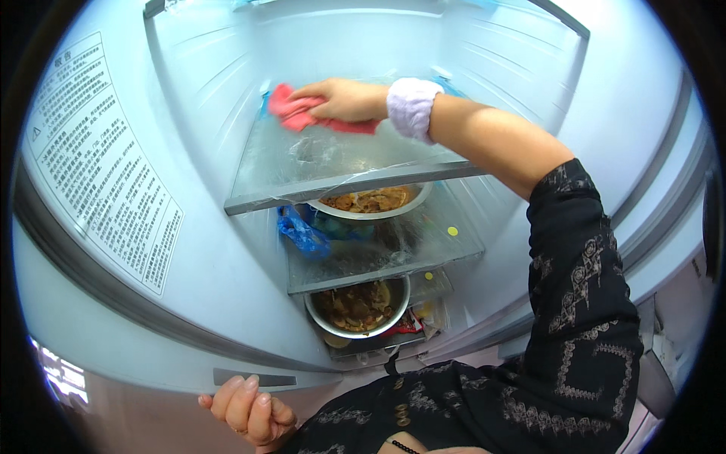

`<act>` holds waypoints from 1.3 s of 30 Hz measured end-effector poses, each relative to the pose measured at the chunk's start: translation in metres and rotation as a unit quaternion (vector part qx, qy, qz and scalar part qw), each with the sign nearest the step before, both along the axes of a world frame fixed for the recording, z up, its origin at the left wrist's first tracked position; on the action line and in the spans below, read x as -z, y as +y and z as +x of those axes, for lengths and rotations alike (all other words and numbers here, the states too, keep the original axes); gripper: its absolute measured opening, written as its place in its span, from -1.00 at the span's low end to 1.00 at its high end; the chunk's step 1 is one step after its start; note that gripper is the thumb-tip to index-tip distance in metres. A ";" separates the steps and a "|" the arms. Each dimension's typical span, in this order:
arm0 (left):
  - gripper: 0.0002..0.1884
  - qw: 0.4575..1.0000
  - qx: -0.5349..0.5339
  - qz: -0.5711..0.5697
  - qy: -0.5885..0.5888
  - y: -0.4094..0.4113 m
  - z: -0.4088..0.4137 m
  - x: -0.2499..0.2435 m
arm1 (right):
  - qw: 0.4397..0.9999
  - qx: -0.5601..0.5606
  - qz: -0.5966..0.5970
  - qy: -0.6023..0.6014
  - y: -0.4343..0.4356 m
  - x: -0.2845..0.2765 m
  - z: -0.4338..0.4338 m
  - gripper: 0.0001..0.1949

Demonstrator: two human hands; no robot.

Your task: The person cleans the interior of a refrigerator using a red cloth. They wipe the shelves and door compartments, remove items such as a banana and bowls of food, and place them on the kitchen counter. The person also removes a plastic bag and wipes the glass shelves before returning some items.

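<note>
My right hand (346, 101), with a pale scrunchie on the wrist, presses a red cloth (295, 110) against the upper glass shelf (340, 153) of a refrigerator, towards its left rear side. The cloth is bunched under the fingers, and part of it trails to the right below the palm. Clear plastic film covers the shelf. Down at the lower left, my left hand (249, 410) is held with its fingers curled, near the recessed handle (255, 378) of the open door; no object shows in it.
Below the upper shelf, a metal bowl of food (368, 203) and a blue plastic bag (303, 231) stand on the middle shelf (385, 264). Lower down is another metal bowl of food (360, 306), beside packages (411, 323). The fridge door (198, 272) with a printed label stands at the left.
</note>
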State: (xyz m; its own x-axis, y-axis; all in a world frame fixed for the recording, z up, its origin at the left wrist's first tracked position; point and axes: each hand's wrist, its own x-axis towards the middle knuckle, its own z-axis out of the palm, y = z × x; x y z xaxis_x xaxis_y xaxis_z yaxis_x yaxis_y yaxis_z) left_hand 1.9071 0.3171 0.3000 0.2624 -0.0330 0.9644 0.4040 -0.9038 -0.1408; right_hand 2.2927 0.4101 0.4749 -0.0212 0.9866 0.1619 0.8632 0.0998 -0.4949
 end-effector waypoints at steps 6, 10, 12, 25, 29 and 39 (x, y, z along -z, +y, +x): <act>-0.73 0.998 -0.050 -0.018 0.022 -0.012 -0.016 -0.005 | 0.978 -0.196 0.061 0.046 -0.048 0.001 -0.094 -0.55; -0.74 0.999 -0.030 -0.005 0.025 -0.008 -0.010 -0.006 | 0.961 -0.243 0.046 0.125 -0.095 -0.001 -0.109 -0.58; -0.75 0.999 -0.025 0.000 0.029 -0.007 -0.011 -0.007 | 0.934 -0.313 0.041 0.168 -0.119 -0.003 -0.115 -0.58; -0.73 0.999 0.005 -0.001 0.037 -0.004 -0.017 -0.007 | 0.921 0.247 0.277 0.116 -0.203 0.005 0.061 -0.60; -0.72 0.999 0.000 -0.004 0.048 -0.002 -0.012 -0.008 | 0.937 0.290 0.173 -0.089 -0.168 0.014 0.103 -0.57; -0.75 0.999 0.018 -0.030 0.028 -0.009 -0.008 -0.006 | 0.943 0.287 0.000 -0.167 -0.084 0.008 0.115 -0.43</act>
